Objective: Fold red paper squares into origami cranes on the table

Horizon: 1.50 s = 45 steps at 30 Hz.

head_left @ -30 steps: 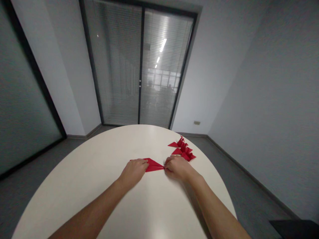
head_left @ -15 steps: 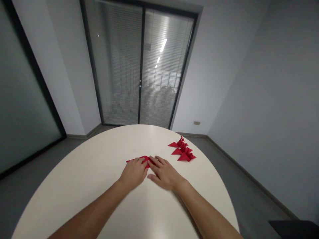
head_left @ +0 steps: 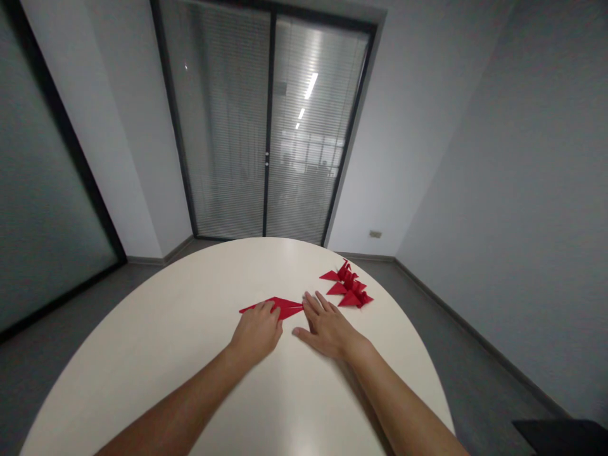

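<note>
A piece of folded red origami paper [head_left: 287,308], long and diamond-shaped with a slit toward its right point, lies flat on the white round table [head_left: 190,354]. My left hand [head_left: 257,327] presses its middle down, fingers curled over it and partly hiding it. At the paper's right tip is my right hand [head_left: 327,329], its fingers stretched out and the thumb apart; the fingertips touch or nearly touch that tip. Several folded red paper cranes [head_left: 349,288] stand close together just beyond my right hand.
The table's curved edge runs around the work area. Beyond it are a glass door with blinds [head_left: 266,126], grey walls and a wall socket [head_left: 375,234]. A dark object [head_left: 560,437] shows at the lower right.
My right hand has slid right along the paper from beside my left hand to the tip, uncovering the paper's right half. The left hand stays nearly in place.
</note>
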{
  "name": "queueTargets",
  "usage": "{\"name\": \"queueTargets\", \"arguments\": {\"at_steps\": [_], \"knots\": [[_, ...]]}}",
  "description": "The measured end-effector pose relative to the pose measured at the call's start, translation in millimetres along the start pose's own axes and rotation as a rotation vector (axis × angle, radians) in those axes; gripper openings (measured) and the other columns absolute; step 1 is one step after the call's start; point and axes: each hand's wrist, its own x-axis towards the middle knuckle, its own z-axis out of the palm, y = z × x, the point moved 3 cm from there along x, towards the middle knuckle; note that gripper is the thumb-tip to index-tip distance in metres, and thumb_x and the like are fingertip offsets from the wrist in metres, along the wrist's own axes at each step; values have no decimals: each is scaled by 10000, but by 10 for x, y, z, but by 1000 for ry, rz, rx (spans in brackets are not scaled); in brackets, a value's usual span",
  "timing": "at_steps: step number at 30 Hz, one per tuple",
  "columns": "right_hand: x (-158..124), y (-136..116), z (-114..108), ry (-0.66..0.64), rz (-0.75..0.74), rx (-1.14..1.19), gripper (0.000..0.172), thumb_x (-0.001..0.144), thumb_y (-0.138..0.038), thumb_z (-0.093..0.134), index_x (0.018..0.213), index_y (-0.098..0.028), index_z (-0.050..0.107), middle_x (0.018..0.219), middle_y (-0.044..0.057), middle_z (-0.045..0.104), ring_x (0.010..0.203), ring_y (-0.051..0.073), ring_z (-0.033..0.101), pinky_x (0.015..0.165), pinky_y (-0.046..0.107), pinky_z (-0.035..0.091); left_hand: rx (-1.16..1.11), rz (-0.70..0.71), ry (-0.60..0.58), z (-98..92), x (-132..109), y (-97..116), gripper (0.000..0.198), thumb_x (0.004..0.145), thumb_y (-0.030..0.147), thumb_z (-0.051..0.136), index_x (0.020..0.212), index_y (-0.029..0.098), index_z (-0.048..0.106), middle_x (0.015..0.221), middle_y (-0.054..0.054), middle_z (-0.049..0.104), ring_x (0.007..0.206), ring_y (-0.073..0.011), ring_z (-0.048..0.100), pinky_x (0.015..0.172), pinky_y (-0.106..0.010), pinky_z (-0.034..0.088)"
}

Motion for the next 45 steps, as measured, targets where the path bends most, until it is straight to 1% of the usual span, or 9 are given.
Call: {"name": "queueTargets", "arguments": {"at_steps": [7,10,13,17,22,29,33,39,45], "knots": [[32,2,-49,154,24,-71,763,973,-592,357,1522,-62,332,1617,165,211,1500,360,154,1177,523,240,-21,-3,7,-17,-25,-21,307,936,243,481,1139,129,680,1198,-163,674,1113,-297,630,932,-415,520],[55,-66,-66,215,-33,-68,689,990,-535,375,1543,-131,302,1630,129,194,1501,334,168,1188,520,222,-17,5,12,-23,-17,-7,300,936,247,483,1134,137,681,1203,-155,671,1113,-289,628,940,-409,514],[67,-123,-30,184,-104,-37,621,1000,-537,348,1521,-199,367,1626,92,232,1497,319,192,1186,520,226,-22,1,-1,-26,-9,-11,303,946,258,468,1135,146,677,1197,-154,671,1100,-285,624,926,-414,515],[60,-121,1,154,-93,-19,620,997,-525,367,1463,-126,456,1568,139,364,1469,324,269,1171,490,271,-39,18,-22,-9,-3,-51,302,946,248,459,1131,161,681,1185,-142,679,1093,-281,619,905,-406,512],[68,-55,-60,237,-62,-26,523,967,-416,472,1377,-101,550,1494,162,473,1423,324,349,1159,484,287,-98,67,28,38,6,-125,309,917,224,498,1170,191,671,1210,-114,688,1112,-283,606,955,-438,463],[89,-57,-50,278,-287,138,463,947,-349,540,1377,-180,566,1381,123,597,1278,277,524,1109,451,368,-111,162,76,15,23,-130,294,921,207,513,1175,223,659,1137,-78,720,1018,-251,626,1010,-468,379],[96,-57,-33,304,-302,193,398,948,-319,540,1310,-180,630,1300,109,655,1179,249,588,1041,388,439,-151,170,89,61,20,-169,276,935,264,529,1160,218,683,1196,-83,703,1171,-276,572,1059,-474,370],[90,-15,-66,267,-301,184,300,957,-267,517,1175,-231,720,1169,70,717,1089,219,619,974,335,464,-253,254,40,131,12,-221,302,952,261,522,1216,253,668,1238,-37,687,1138,-212,599,1017,-367,454],[92,-1,-81,255,-299,189,289,947,-213,518,1148,-246,723,1098,45,732,1034,200,631,928,304,465,-273,242,24,126,10,-223,317,956,222,496,1222,277,659,1214,-16,700,1108,-196,618,1000,-342,468]]}}
